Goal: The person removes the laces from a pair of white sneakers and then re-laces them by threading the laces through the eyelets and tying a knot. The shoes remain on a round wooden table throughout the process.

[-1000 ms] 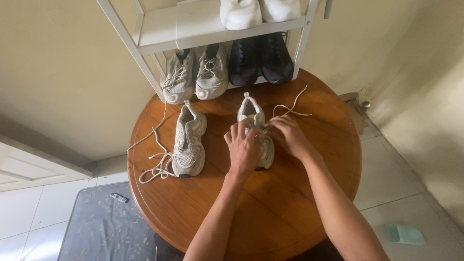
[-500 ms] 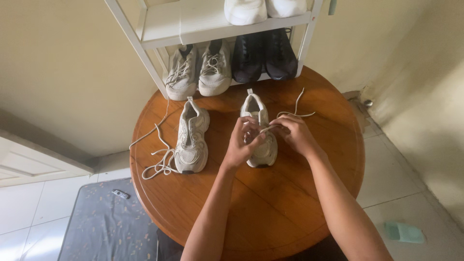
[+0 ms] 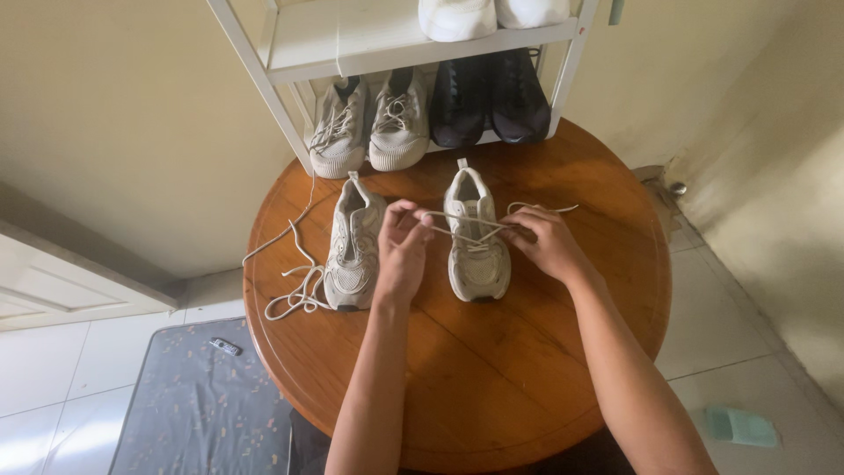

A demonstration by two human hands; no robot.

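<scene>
Head view: the right shoe [image 3: 477,237] stands on the round wooden tabletop [image 3: 492,369], long axis toe toward the person, between both hands. The left hand [image 3: 402,251] pinches one lace [image 3: 448,217] end, pulled left; the right hand [image 3: 547,242] pinches the other end at the shoe's right edge. Both lie about equally near. The left shoe [image 3: 353,244] sits beside, its flat lace loose. Mesh uppers, chunky soles

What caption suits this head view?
Two hands, left hand and right hand, pull laces across a pale sneaker on a round table.
</scene>
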